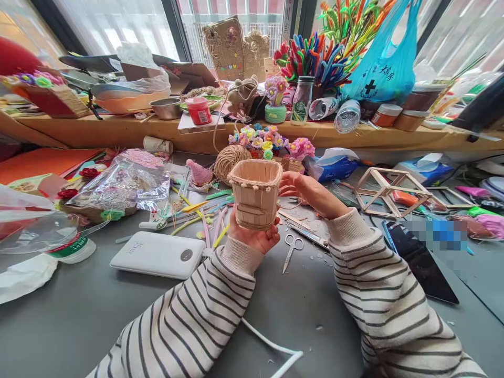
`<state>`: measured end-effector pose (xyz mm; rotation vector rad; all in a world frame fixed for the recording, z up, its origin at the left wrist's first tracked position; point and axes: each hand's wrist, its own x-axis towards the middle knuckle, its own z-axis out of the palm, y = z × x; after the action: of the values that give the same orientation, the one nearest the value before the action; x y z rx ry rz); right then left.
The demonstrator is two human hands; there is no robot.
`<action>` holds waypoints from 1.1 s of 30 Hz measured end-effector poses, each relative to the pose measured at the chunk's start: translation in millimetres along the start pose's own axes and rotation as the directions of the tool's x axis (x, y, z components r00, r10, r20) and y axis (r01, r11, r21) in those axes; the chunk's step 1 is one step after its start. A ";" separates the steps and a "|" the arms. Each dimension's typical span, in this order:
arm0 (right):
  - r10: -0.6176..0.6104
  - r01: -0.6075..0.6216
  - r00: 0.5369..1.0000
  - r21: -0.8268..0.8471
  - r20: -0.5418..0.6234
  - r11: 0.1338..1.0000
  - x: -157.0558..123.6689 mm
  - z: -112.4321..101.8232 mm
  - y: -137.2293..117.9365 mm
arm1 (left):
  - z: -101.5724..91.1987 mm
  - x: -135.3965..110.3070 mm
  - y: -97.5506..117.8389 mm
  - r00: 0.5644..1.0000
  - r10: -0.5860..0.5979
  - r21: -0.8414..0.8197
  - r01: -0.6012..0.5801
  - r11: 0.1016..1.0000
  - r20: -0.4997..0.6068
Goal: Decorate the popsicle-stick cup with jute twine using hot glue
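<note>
Centrally, in the head view, the left hand (254, 239) holds a wooden-slat basket (255, 202) from below, curled around its base. At 3 o'clock, the right hand (309, 190) is loosely spread beside it; whether they touch cannot be told. Around the basket: twine ball (228, 161), 11 o'clock; scissors (289, 255), 5; white power bank (157, 254), 8.

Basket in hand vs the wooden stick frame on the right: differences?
Pose: the basket is held up in the left hand; the stick frame sits among the clutter on the table.
Build: the basket has slatted walls and an open top; the frame is see-through, just joined sticks.
Finish: the basket has trim with pale bobbles around its rim; the frame shows plain sticks.
Shared: both look like pale wood.
</note>
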<state>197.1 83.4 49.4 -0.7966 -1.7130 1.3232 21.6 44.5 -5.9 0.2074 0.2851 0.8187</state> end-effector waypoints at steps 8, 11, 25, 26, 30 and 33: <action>0.099 -0.095 0.995 -0.135 0.017 0.986 -6.0 -9.8 -7.2 | -2.8 -1.3 -0.8 0.998 0.007 -0.013 -0.006 1.000 0.064; 0.124 -0.128 0.992 -0.218 -0.033 0.968 -6.7 -11.8 -7.8 | -3.4 -2.0 -0.9 0.996 0.001 -0.015 0.001 1.000 0.089; -0.034 -0.017 0.993 -0.417 -0.114 0.909 -6.1 -4.8 -8.3 | 12.0 -3.7 -2.9 0.988 0.083 -0.042 -0.089 0.995 -0.128; -0.060 -0.005 0.990 -0.457 -0.128 0.889 -7.1 -4.8 -11.0 | 12.1 -3.5 -2.5 0.985 0.089 -0.041 -0.096 0.995 -0.146; -0.158 0.110 0.987 -0.652 -0.015 0.750 -10.1 -5.1 -20.2 | 10.4 -2.1 -1.3 0.975 0.120 -0.055 -0.132 0.990 -0.186; -0.178 0.153 0.983 -0.759 0.049 0.633 -8.9 -1.3 -18.6 | 8.2 -0.8 -1.2 0.966 0.145 -0.062 -0.162 0.985 -0.216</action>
<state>202.4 71.7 65.6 -1.0670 -2.2793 0.3942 24.7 42.5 1.6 0.0678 0.4390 1.0064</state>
